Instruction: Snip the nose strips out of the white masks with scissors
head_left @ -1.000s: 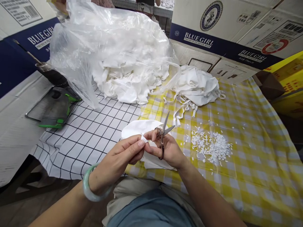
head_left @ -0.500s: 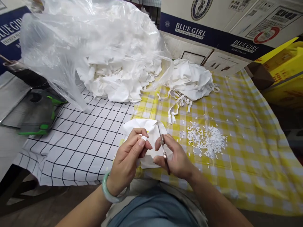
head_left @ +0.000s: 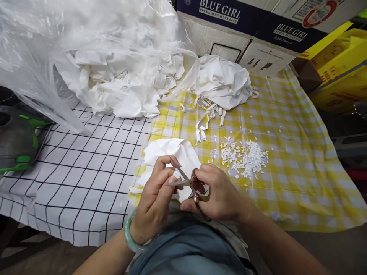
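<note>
My bronze-handled metal scissors (head_left: 187,182) have swung leftward in my curled right hand (head_left: 219,191); my left hand (head_left: 157,196) pinches white fabric (head_left: 177,174), small white clippings (head_left: 254,157) scattered rightward.

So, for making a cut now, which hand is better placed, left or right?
Probably the right hand: it holds the scissors, blades open and pointing toward the left hand, which pinches a small white piece.

Fabric (head_left: 163,151) wht, scissors (head_left: 187,182) gry/brn, cover (head_left: 289,164) under it yel/wht check, cloth (head_left: 91,160) L of it wht w/ blk grid, scraps (head_left: 254,156) R of it wht.
</note>
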{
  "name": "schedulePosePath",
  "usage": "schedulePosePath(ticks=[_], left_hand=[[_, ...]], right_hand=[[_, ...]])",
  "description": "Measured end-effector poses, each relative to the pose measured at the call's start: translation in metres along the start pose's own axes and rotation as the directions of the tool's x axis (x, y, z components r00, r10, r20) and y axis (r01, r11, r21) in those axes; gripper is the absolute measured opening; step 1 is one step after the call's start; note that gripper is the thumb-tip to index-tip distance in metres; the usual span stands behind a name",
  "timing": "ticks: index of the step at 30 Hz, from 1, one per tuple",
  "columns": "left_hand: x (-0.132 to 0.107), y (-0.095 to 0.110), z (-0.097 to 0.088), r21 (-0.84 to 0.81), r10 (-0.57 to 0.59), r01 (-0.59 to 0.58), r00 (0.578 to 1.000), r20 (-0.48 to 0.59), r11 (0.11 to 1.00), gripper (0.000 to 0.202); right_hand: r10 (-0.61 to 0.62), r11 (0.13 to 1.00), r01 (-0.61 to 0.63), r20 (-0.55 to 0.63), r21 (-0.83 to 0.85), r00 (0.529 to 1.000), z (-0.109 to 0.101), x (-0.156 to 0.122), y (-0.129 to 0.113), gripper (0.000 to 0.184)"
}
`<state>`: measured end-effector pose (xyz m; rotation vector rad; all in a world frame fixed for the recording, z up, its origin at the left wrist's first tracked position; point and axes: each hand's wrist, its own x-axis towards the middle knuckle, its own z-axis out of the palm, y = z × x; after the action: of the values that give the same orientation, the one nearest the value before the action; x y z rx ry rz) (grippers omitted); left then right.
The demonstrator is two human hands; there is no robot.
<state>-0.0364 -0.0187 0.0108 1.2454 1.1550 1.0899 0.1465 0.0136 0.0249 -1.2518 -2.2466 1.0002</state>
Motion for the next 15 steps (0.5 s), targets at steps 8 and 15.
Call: schedulePosePath(ticks=[8, 15], left_hand=[[-0.0021, -0.0007, 0.0011, -0.006, 0.080, -0.080, 0.995, 0.059, 0.997, 0.032], [-0.0007, -0.0013, 0.0018, 0.022, 0.114, -0.116, 0.992, 0.055, 0.993, 0.031]], right_hand=[[-0.006, 1.000, 0.007, -0.010, 0.027, 1.000, 0.0020, -0.0002, 0.0012, 0.041], [-0.013, 0.999, 0.015, -0.041, 0.037, 0.999, 0.0043, -0.0008, 0.0034, 0.041]])
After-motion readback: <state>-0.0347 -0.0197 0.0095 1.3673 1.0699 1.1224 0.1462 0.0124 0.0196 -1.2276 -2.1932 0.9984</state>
